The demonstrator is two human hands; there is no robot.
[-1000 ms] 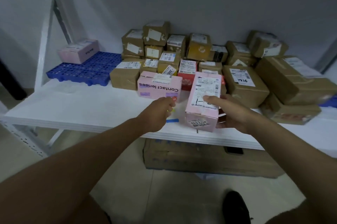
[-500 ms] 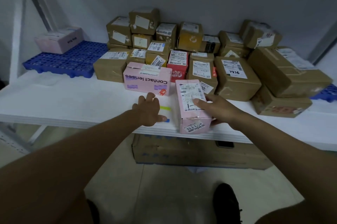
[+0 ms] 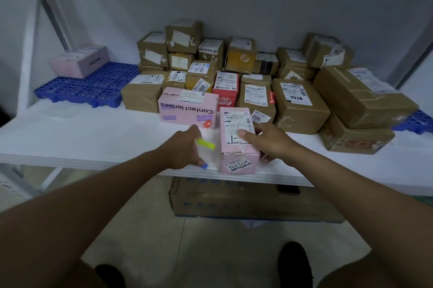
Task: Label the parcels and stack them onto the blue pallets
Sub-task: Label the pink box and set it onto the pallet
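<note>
A small pink parcel [image 3: 237, 140] with a white shipping label on top lies on the white shelf [image 3: 82, 137] near its front edge. My right hand [image 3: 267, 141] holds it from the right, thumb pressed on the top label. My left hand [image 3: 185, 149] hovers just left of it and pinches a yellow sticker strip [image 3: 206, 143]; a small blue tab [image 3: 204, 166] shows under that hand. A pink "Contact lenses" box [image 3: 187, 110] lies right behind. A blue pallet [image 3: 93, 87] at the far left carries one pink box [image 3: 80, 60].
Several brown taped parcels [image 3: 297, 105] and a red one [image 3: 226, 91] are piled against the back wall. A second blue pallet [image 3: 419, 121] peeks out at the far right under large brown boxes. A big carton [image 3: 246, 198] sits on the floor below the shelf.
The small pink parcel came down from my right hand's lifted grip onto the shelf. My left hand picked the yellow sticker strip up off the shelf.
</note>
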